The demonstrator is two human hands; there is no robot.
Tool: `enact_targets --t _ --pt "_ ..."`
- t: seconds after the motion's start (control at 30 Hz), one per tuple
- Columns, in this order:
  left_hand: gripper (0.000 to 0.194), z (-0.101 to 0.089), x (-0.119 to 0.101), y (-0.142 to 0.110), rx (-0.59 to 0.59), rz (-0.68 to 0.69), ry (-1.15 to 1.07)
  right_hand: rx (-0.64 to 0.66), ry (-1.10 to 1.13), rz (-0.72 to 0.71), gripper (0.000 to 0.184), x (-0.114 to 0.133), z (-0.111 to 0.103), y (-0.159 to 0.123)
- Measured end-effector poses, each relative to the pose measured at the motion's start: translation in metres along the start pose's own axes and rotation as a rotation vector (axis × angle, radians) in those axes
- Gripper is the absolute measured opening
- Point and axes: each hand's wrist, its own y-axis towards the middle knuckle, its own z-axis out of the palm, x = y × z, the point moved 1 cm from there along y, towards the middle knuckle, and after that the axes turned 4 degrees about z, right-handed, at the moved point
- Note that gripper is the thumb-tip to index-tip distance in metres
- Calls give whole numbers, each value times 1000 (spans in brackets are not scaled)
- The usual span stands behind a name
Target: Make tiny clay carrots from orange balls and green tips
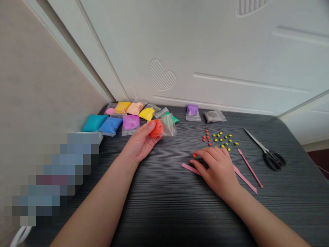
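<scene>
My left hand (142, 142) grips a clear zip bag of orange modelling clay (157, 129), held above the table with its plastic end pointing right. Right of it, low over the table, my right hand (216, 168) has a small orange piece of clay (194, 155) at its fingertips. A pink modelling tool (190, 168) lies partly hidden beneath that hand. Just beyond the fingers are several tiny orange clay bits (207, 134) and several small yellow-and-green clay pieces (220, 140).
Scissors (267, 151) with black handles and a thin pink tool (250, 168) lie at right. Bags of coloured clay line the back left, among them a blue one (110, 125). Purple (192, 110) and grey (214, 116) bags lie by the white panel (205, 44). A blurred-out area covers the left edge.
</scene>
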Motion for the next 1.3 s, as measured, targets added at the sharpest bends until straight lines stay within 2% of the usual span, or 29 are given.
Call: enact_targets --t 0.23,0.43,0.67,0.97,1.07,1.2,1.3 --pt "13 1 0 0 16 10 22 -39 79 -14 14 -5 -3 0" --pt "12 0 0 0 17 17 23 5 217 -65 21 -6 -5 -2" --pt "15 0 0 0 31 19 38 5 430 50 12 -8 -8 -2" --pt "18 -1 2 -1 74 16 54 -3 355 18 9 -7 -8 -4" --pt "16 -2 3 -1 77 6 72 -35 328 -18 18 -9 -4 -4" --pt "14 -2 3 -1 77 5 80 -8 339 -42 31 -12 2 -5" --pt "16 -3 3 -1 73 4 88 -9 332 -66 28 -12 0 -4"
